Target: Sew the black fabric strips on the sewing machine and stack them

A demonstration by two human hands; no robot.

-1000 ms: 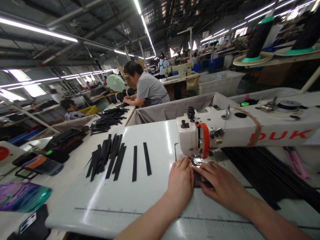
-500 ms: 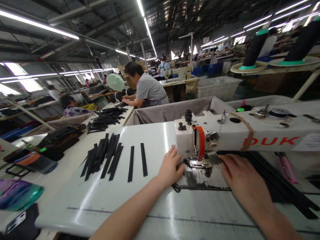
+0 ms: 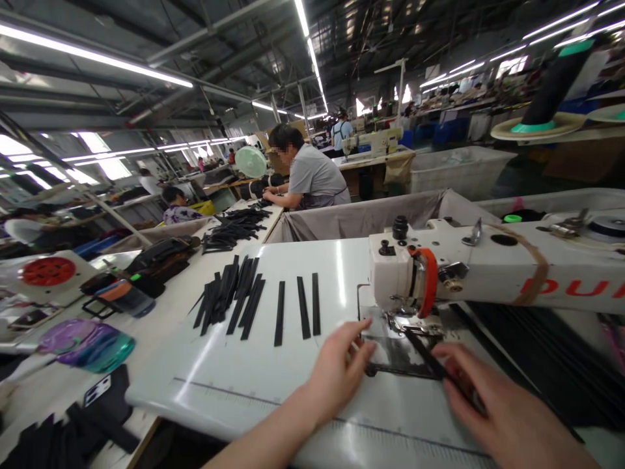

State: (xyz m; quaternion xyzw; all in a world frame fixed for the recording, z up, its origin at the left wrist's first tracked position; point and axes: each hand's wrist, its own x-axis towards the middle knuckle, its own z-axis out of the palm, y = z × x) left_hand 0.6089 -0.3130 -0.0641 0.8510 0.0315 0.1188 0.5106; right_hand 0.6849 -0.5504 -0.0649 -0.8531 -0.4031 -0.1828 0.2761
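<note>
My right hand is closed on a black fabric strip, whose far end reaches the presser foot of a white sewing machine. Just left of the foot, my left hand is over the front left of the metal needle plate; thumb and forefinger are apart and nothing shows between them. Three separate black strips lie on the table left of the machine, beside a heap of similar strips. More long black strips lie under the machine arm.
A ruler scale runs along the table's front. On the left side table are a phone, a purple and teal pouch and a water bottle. A co-worker leans over the far table. A cloth-lined bin stands behind the machine.
A third separate strip now lies on the table. My left hand has come nearer and opened; my right hand has come nearer and holds a strip. The view has turned left.
</note>
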